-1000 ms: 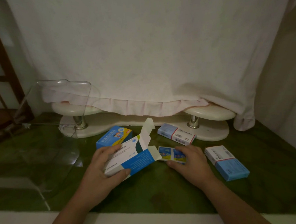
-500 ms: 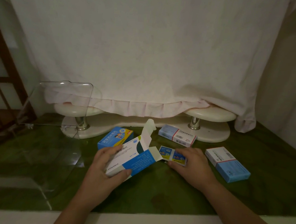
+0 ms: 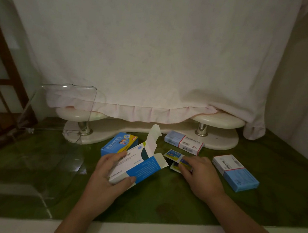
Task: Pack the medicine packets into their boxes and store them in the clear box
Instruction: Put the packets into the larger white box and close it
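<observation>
I'm gripping the open box [image 3: 142, 168] with my left hand [image 3: 108, 178], flaps pointing right. My right hand [image 3: 200, 176] is lying over the packets [image 3: 172, 154] on the table [image 3: 162, 203], just beside the opening. Can't tell if it's pinching or pressing. Clear box [image 3: 63, 107] is sitting far left.

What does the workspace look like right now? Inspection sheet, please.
Surface: green tabletop, glossy.
Job's things: open white-and-blue box, flaps up; medicine packets loose beside it; blue-yellow box, rear box and right box closed; clear box at left.
Clutter: nothing seen.
Hands: left hand grips the open box; right hand rests fingers on the packets, grip unclear.
Cables: nothing seen.
Surroundings: white stand, draped cloth behind, wooden frame left.
</observation>
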Tool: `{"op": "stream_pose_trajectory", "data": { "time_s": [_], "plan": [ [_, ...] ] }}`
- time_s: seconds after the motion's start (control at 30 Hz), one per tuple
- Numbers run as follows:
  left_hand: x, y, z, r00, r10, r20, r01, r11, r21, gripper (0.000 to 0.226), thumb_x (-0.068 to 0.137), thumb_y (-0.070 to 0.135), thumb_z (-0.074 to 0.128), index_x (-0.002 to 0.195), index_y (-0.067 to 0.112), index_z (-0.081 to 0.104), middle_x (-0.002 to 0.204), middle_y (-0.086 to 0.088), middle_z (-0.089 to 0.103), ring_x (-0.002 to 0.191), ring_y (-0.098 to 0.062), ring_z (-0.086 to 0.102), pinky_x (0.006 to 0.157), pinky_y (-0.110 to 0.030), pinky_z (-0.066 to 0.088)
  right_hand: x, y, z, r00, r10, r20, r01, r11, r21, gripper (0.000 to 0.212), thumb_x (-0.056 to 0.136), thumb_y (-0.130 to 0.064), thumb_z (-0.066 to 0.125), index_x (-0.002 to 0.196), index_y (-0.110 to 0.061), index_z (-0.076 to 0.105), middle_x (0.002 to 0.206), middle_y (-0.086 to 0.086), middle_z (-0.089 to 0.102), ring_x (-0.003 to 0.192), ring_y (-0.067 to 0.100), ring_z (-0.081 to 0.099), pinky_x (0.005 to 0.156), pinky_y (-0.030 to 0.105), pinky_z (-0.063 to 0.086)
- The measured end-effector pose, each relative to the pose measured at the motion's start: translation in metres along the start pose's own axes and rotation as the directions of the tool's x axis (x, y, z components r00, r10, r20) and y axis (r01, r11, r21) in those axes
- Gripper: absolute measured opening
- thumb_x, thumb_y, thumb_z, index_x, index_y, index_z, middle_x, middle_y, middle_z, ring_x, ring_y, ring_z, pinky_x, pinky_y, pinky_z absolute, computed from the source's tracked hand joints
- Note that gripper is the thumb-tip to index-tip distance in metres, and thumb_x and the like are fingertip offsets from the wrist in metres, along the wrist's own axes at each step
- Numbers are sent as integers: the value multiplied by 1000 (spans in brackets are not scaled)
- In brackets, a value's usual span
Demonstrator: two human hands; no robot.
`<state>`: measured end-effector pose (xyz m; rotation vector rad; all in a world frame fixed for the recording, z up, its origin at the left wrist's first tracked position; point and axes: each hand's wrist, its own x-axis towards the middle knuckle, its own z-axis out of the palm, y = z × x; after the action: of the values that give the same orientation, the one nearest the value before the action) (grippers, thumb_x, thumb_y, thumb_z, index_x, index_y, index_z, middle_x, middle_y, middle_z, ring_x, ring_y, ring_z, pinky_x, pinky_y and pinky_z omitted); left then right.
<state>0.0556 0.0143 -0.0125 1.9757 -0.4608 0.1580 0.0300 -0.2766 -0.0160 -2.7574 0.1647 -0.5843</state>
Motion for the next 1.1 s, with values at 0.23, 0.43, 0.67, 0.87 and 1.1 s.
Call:
{"op": "stream_pose_trajectory", "data": {
  "time_s": [0.23, 0.43, 0.67, 0.87, 1.1],
  "plan": [
    [1, 0, 0, 1000, 0, 12, 0, 1000, 2, 74, 62, 55, 74, 131, 52, 47, 124, 38, 34, 121, -3, 44, 85, -31, 56, -1, 1, 1, 996, 5, -89, -4, 1000, 14, 33, 96, -20, 56, 127, -23, 64, 117, -2, 70, 105, 17, 57, 89, 31, 47],
    [0, 0, -1, 1000, 6, 26, -6, 1000, -12, 69, 66, 45, 79, 128, 51, 50, 122, 41, 35, 121, 1, 43, 85, -28, 56, -5, 3, -5, 966, 73, -247, -36, 988, 150, 26, 95, -19, 59, 120, -21, 68, 108, -1, 70, 94, 10, 59, 81, 25, 50],
    [1, 2, 0, 998, 53, 31, -52, 999, -15, 65, 74, 27, 84, 126, 50, 52, 123, 39, 37, 120, 13, 40, 87, -17, 52, -9, -8, -22, 928, 351, -128, -206, 767, 607, 27, 97, -30, 56, 123, -37, 54, 99, -13, 62, 81, -3, 60, 58, 16, 48],
    [1, 0, 1, 997, 68, 43, -69, 998, 15, 68, 74, 27, 84, 129, 49, 51, 125, 40, 34, 120, 18, 36, 90, -16, 51, -4, -24, -37, 913, 408, -23, -214, 524, 824, 22, 96, -19, 58, 101, -40, 54, 93, -10, 67, 73, 9, 72, 51, 25, 58],
    [1, 0, 1, 997, 67, 42, -67, 998, 4, 68, 73, 26, 85, 129, 46, 51, 127, 37, 35, 121, 17, 36, 91, -14, 50, -2, -38, -41, 925, 365, 103, -276, 464, 842, 26, 95, -17, 60, 114, -33, 53, 104, -5, 70, 76, 11, 74, 46, 23, 54]
  ]
}}
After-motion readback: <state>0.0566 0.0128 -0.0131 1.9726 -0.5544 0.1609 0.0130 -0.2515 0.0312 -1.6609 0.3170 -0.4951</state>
